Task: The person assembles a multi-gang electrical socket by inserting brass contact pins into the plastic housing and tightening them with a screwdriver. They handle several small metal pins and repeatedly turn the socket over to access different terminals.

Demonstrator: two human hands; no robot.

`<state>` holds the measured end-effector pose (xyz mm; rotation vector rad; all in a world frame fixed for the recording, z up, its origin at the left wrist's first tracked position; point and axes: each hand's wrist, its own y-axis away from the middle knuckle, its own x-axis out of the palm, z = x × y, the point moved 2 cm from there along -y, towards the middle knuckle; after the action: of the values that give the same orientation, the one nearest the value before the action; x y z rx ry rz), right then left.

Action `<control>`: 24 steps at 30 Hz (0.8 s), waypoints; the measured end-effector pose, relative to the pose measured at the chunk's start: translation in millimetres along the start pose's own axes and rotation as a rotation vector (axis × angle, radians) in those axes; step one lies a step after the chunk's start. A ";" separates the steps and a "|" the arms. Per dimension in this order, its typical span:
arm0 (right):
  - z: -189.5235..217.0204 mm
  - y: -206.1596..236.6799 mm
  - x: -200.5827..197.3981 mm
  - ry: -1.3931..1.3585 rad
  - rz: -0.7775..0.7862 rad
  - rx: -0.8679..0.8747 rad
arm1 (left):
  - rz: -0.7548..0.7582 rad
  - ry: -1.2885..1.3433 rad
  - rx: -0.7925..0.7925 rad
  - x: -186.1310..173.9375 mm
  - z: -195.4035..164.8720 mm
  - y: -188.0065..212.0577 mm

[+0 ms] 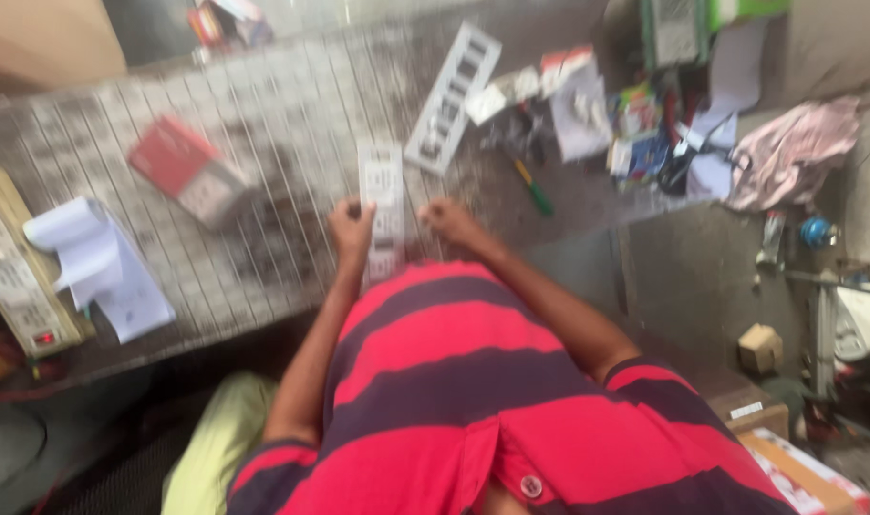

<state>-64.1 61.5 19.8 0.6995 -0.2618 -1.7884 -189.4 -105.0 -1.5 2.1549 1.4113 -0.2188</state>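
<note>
Left hand: pinching the left edge of a white switch plate.
Right hand: gripping the plate's right edge.
Plate: lies lengthwise on the worn tiled bench, right before the person.
Around: red box left, second plate and green screwdriver right, paper pad far left.

the picture was blurred. a wide grey bench with a ruled grid surface filled the upper left, worn dark near its middle. a tan surface rose at the top left corner. to the right the floor was grey and dusty, strewn with cardboard boxes and metal clutter. light looked flat and even.
</note>
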 end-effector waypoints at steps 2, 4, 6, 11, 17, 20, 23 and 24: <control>-25.2 11.7 -13.1 -0.213 -0.132 0.198 | 0.008 0.093 0.043 -1.4 2.8 -1.1; -38.4 20.9 -31.3 -0.167 -0.316 0.112 | 0.039 0.219 -0.099 -0.1 9.7 -1.8; -45.0 29.2 -40.6 -0.046 -0.367 0.050 | 0.054 0.261 -0.089 0.1 8.1 -0.3; -39.0 22.7 -42.9 0.351 -0.452 -0.315 | 0.074 0.365 -0.120 0.9 -0.3 1.5; -53.3 15.2 -52.0 0.340 -0.520 -0.226 | 0.050 0.482 -0.228 -3.0 19.5 -1.5; -64.9 22.3 -62.8 0.357 -0.547 -0.224 | 0.072 0.552 -0.268 -10.4 31.3 -1.6; -76.4 32.0 -71.9 0.297 -0.553 -0.168 | 0.127 0.664 -0.189 -20.5 36.1 3.2; -79.8 35.5 -73.6 0.275 -0.555 -0.146 | 0.156 0.684 -0.145 -24.8 32.9 6.3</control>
<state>23.7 131.2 -1.9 0.9641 0.2745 -2.1709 -189.4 -143.9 -16.5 2.3001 1.5223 0.7210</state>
